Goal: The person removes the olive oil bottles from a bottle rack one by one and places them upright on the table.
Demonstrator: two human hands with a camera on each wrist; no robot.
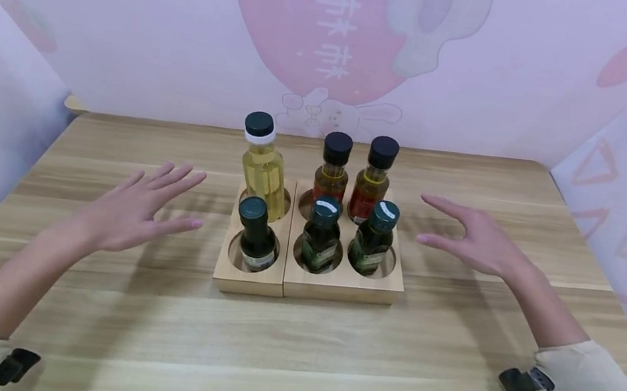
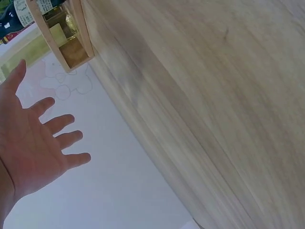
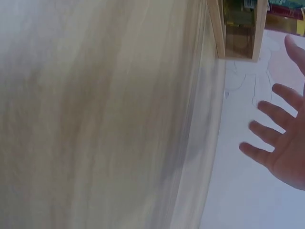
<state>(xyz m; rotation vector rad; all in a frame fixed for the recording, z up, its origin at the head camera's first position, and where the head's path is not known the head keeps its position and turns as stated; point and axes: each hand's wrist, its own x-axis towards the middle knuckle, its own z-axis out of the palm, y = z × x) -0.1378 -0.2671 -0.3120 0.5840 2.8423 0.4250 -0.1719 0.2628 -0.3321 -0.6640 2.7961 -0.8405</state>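
Six dark-capped glass bottles stand in two abutting, round-holed, pale-wood holders on the woodgrain worktop; the person's left hand and right hand hover either side, fingers spread apart.

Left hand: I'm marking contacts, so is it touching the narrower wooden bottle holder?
Apart. The head view plainly shows a strip of tabletop between the left hand and the narrower wooden bottle holder.

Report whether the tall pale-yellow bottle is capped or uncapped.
Capped: the head view shows the tall pale-yellow bottle with a dark cap on top, above a white collar. How tightly, I cannot tell.
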